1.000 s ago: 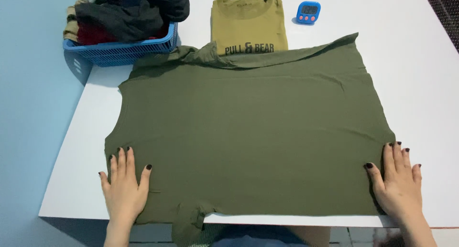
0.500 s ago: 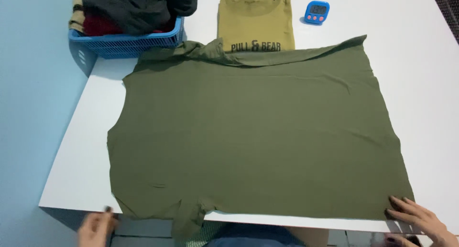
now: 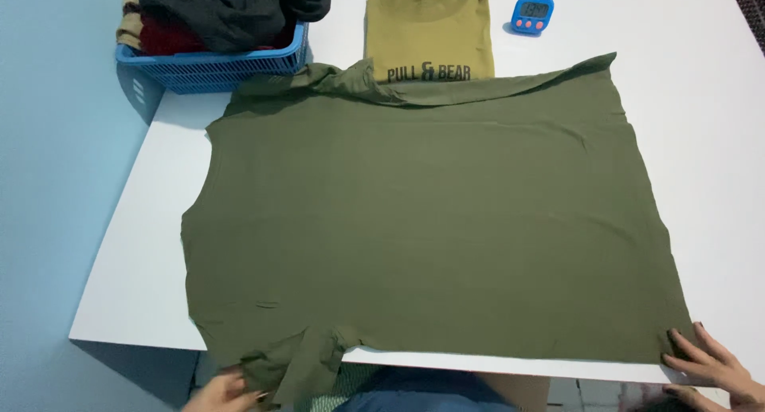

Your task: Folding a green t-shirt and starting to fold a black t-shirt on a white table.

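We see a blue slatted basket (image 3: 215,65) heaped with dark and red clothes. A soft olive shirt (image 3: 430,229) lies flat across the white worktop (image 3: 701,125). Our right hand (image 3: 713,364) has its grip spread at the shirt's near corner; our left hand (image 3: 227,390) touches the drooping sleeve, grip unclear.

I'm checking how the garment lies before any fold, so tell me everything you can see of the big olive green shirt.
The olive green shirt is a plain, soft, thin-looking knit, spread flat across the white table with light creases. Its far edge is turned over in a rumpled strip, overlapping the folded mustard shirt and reaching the blue basket. A sleeve hangs over the near table edge. The left hand touches that hanging part; the right hand rests its fingers on the near right corner.
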